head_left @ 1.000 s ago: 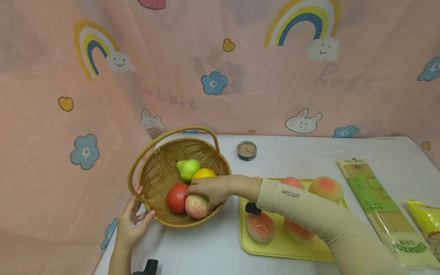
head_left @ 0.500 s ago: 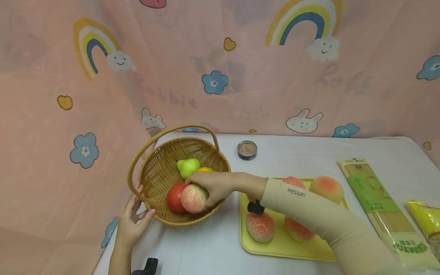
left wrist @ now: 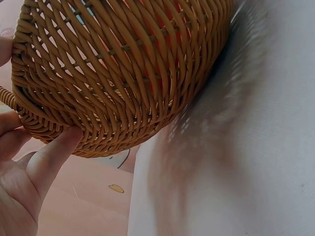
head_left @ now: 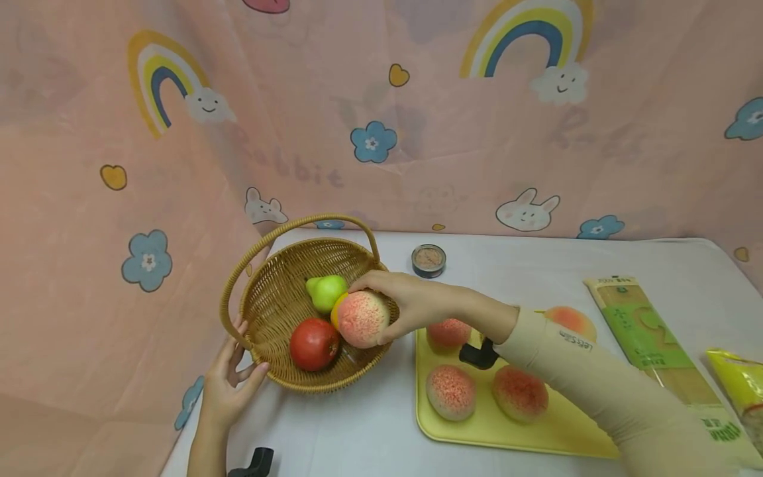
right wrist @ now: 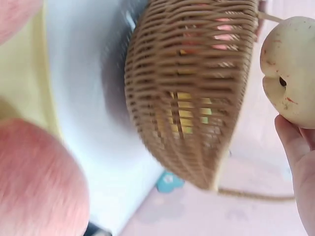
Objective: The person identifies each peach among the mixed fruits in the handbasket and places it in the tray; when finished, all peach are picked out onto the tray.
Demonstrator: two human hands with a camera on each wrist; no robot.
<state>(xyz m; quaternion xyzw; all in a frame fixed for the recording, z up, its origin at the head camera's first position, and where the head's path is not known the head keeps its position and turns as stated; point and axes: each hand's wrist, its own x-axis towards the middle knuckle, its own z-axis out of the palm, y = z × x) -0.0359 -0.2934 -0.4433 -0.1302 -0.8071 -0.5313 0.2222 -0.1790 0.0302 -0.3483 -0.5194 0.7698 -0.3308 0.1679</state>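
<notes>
My right hand [head_left: 411, 301] grips a speckled peach [head_left: 362, 319] over the right side of the wicker basket [head_left: 271, 331]. In the right wrist view the peach [right wrist: 293, 71] shows its pale underside, above the basket's rim. At the basket's left, my left hand [head_left: 229, 384] holds the rim by the handle's base, thumb in front and fingers behind. The left wrist view has that thumb against the weave of the basket [left wrist: 123, 73]. A green pear [head_left: 326, 293] and a red round fruit [head_left: 314, 344] lie inside. A yellow fruit [head_left: 338, 310] is mostly hidden behind the peach.
Right of the basket, a yellow tray [head_left: 441, 434] bears several peaches, such as a speckled one [head_left: 451, 392]. A small round tin [head_left: 428, 260] stands behind. Farther right lie a green noodle packet [head_left: 650, 331] and a yellow bag [head_left: 739, 384]. A patterned cloth [head_left: 441, 159] hangs behind the table.
My right hand has lifted the peach from among the fruit and moved it up and to the right, uncovering the red fruit. The left hand stays on the basket rim.
</notes>
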